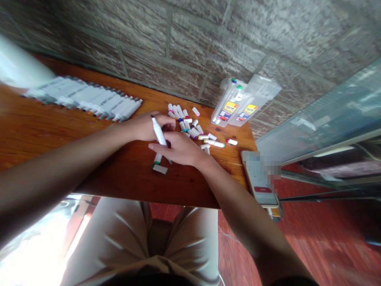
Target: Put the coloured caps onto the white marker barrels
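Observation:
My right hand (183,147) is closed around a white marker (159,133), its dark tip pointing up and away to the left. Just behind it, my left hand (149,126) reaches over the desk beside a loose pile of white marker caps (187,126) with coloured ends. The left fingers curl downward, and whatever they pinch is hidden. Below the right hand lie a white cap with a green band (157,159) and another small white piece (160,169). A long row of grey-white markers (98,99) lies side by side to the left.
A clear plastic marker case (228,103) with yellow labels stands open at the back right, a few markers inside. A phone (260,178) lies at the desk's right edge. The stone-patterned wall (184,51) borders the wooden desk (119,167) behind. A blurred white object (22,65) is at far left.

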`<state>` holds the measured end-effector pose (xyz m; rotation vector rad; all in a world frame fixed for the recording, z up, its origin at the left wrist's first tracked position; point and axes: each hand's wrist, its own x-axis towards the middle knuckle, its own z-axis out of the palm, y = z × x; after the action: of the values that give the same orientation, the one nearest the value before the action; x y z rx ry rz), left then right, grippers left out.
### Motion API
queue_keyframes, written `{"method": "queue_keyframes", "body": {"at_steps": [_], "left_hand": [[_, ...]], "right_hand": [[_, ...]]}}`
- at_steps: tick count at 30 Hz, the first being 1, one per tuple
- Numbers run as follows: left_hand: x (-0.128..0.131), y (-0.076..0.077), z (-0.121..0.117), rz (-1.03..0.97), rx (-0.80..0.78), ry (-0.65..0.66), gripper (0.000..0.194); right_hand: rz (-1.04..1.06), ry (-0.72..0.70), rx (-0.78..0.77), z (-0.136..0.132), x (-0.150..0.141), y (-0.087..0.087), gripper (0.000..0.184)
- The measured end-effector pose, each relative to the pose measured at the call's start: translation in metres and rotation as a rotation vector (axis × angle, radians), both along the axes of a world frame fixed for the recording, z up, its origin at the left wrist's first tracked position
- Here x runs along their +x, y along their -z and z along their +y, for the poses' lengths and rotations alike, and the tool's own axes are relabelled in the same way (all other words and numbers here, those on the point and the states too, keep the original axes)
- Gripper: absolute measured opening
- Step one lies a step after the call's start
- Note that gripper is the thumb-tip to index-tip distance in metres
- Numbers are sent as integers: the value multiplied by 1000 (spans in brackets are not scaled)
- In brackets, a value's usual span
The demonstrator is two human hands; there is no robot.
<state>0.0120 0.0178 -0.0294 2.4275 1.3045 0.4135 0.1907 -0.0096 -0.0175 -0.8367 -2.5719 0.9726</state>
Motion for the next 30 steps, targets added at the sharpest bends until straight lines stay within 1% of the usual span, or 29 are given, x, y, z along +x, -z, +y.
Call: {"method": "queue_keyframes", "body": {"at_steps": [7, 15, 19, 25, 30], "left_hand": [[-2, 0, 0, -29, 5, 33, 15], [1, -2, -2, -14, 5, 21, 13], [1, -3, -3, -2, -1, 18, 13], [-1, 0, -2, -18, 4, 21, 15], [1, -2, -2, 12, -6, 13, 17]], "right_hand": [[-46, -1, 57, -2, -1, -2, 36], [-48, -28, 75, -2, 0, -1, 33], [-50, -22, 53, -2, -1, -2, 37], [-68, -5, 39, -2, 0, -3, 39], [-36, -19, -26, 1, 2, -2, 40]]}}
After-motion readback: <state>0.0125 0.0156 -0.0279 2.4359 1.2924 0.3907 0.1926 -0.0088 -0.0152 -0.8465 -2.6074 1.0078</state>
